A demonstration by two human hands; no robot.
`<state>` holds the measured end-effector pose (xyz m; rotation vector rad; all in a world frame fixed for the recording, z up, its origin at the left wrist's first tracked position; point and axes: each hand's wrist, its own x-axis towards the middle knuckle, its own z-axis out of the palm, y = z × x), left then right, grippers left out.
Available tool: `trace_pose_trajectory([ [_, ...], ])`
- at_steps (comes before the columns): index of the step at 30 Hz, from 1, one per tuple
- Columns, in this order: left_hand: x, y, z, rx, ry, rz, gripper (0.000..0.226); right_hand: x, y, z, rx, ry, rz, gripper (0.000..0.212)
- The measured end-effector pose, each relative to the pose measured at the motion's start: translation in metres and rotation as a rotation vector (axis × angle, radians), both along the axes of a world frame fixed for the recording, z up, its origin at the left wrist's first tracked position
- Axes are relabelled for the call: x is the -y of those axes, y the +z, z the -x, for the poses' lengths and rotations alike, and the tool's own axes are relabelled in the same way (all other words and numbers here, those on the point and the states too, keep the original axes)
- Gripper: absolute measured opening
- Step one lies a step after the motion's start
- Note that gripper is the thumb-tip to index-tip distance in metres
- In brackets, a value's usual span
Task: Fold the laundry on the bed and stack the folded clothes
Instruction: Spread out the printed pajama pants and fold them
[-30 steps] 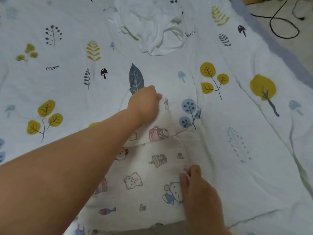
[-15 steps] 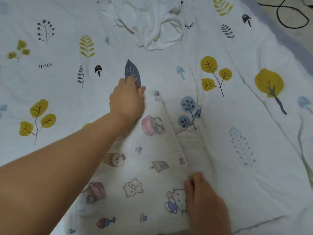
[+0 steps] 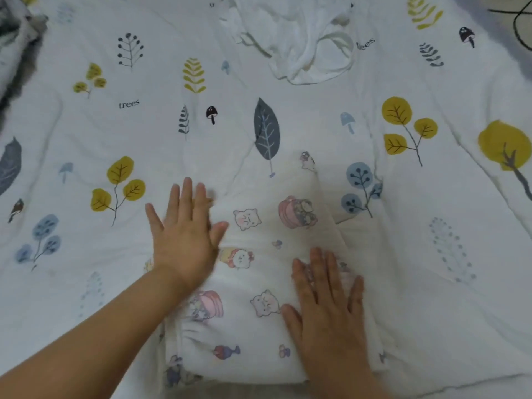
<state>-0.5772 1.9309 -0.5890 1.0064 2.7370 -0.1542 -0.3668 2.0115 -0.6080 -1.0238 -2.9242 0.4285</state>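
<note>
A white garment with small cartoon prints (image 3: 259,272) lies folded flat on the bed near me. My left hand (image 3: 187,234) presses flat on its left edge, fingers spread and straight. On the garment's right side my right hand (image 3: 328,306) lies flat too, fingers straight and pointing away from me. Farther up the bed sits a crumpled plain white garment (image 3: 299,44), untouched by either hand.
The bed cover (image 3: 144,133) is white with leaf, tree and mushroom prints. A grey patterned cloth (image 3: 14,41) bunches at the top left corner. A black cable (image 3: 518,24) lies on the floor beyond the bed's right edge.
My left hand let go of the garment's far corner, drew back toward me and to the left, and now lies flat. My right hand spread flat on the garment.
</note>
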Motion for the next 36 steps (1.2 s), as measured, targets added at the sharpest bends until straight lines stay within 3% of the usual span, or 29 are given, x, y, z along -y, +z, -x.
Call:
trace_pose_trajectory([
  [2,-0.003,0.01,-0.022,-0.048,-0.081,-0.218,0.073,0.014,0.004,0.005,-0.055,-0.024,-0.012,0.06],
  [4,0.009,0.011,-0.042,-0.04,-0.198,-0.291,0.066,0.028,0.002,0.006,-0.059,0.071,-0.037,0.061],
  [9,0.05,-0.011,-0.05,0.117,-0.252,0.044,0.065,0.035,-0.007,0.006,0.089,0.197,-0.048,0.061],
  [13,0.05,-0.023,-0.043,0.094,-0.229,-0.048,0.065,0.032,0.001,0.007,0.029,0.221,-0.021,0.057],
  [15,0.052,-0.01,-0.043,0.12,-0.106,-0.285,0.069,0.022,0.01,0.005,-0.124,0.15,0.039,0.046],
  [18,0.064,0.005,-0.037,0.073,0.259,-0.551,0.078,-0.005,0.028,0.005,-0.266,-0.181,0.214,0.04],
  [21,0.076,0.009,-0.03,0.363,0.693,-0.522,0.081,-0.03,0.038,0.01,-0.185,-0.411,0.363,0.06],
  [23,0.08,0.005,-0.027,0.561,0.835,-0.594,0.066,-0.041,0.041,0.019,-0.136,-0.502,0.531,0.065],
  [28,0.084,0.002,-0.032,0.844,0.883,-0.771,0.053,-0.056,0.043,0.028,-0.026,-0.494,0.659,0.032],
  [36,0.094,0.044,-0.051,0.734,0.726,-0.9,0.036,-0.021,0.087,0.03,-0.208,-0.362,0.609,0.022],
])
